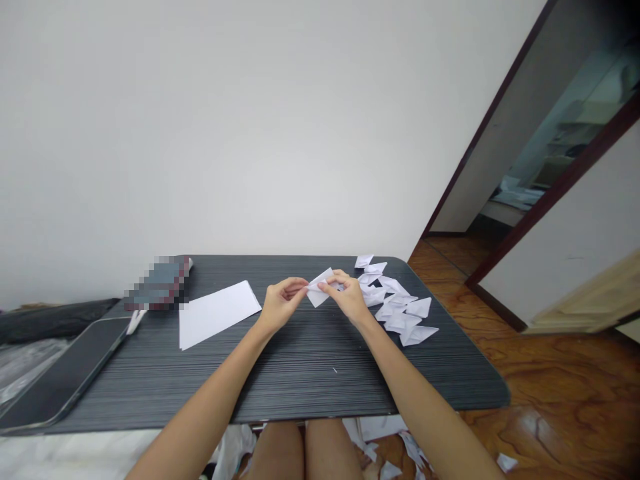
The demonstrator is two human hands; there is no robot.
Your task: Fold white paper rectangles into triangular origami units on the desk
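Observation:
Above the middle of the dark table, a small folded piece of white paper (318, 291) is held between my two hands. My left hand (284, 301) pinches its left corner between thumb and fingertips. The fingers of my right hand (346, 293) are closed on its right side, thumb in front, and they cover part of that edge. Just right of my right hand lie several folded white paper pieces (401, 323) in a loose group. A stack of flat white paper sheets (218, 316) rests to the left of my left hand.
A tablet (70, 370) lies at the table's (300, 380) left edge, with a white cable (136, 321) beside it. Behind that is a blurred-out dark object (163, 283). A wall (280, 133) stands behind the table. Paper scraps (390, 470) lie on the floor below.

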